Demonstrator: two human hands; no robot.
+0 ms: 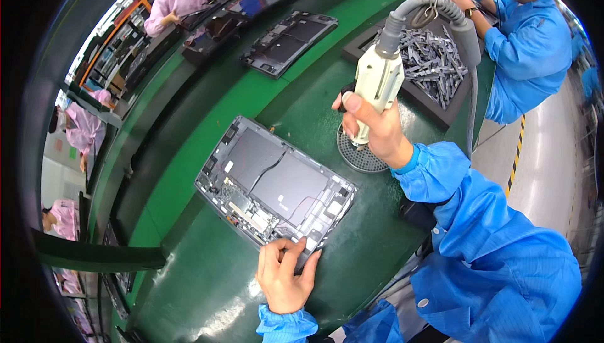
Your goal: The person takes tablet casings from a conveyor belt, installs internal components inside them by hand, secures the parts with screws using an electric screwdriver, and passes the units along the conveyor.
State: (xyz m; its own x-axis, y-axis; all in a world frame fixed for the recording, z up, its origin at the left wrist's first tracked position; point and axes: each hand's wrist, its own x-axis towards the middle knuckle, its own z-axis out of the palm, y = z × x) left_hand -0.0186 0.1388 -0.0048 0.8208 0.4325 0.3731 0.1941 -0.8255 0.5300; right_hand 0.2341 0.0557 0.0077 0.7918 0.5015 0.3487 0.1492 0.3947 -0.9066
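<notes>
An opened laptop base [277, 176] lies slantwise on the green work surface, its dark battery, circuit board and thin cables exposed. My left hand [286, 277] grips the near edge of this base, fingers on its corner and thumb beside it. In my right hand [377, 126] is a cream electric screwdriver [377, 82], held upright with a ribbed grey hose rising from its top. The tool's lower end is over a round dark perforated dish [362, 154], right of the laptop base; whether its tip touches the dish is hard to tell.
A dark tray [456, 107] heaped with small grey strip-like parts stands behind the screwdriver. Another opened laptop base [289, 41] lies on the green conveyor farther back. A hook [430, 10] hangs by the hose. People in pink and in blue work around the line.
</notes>
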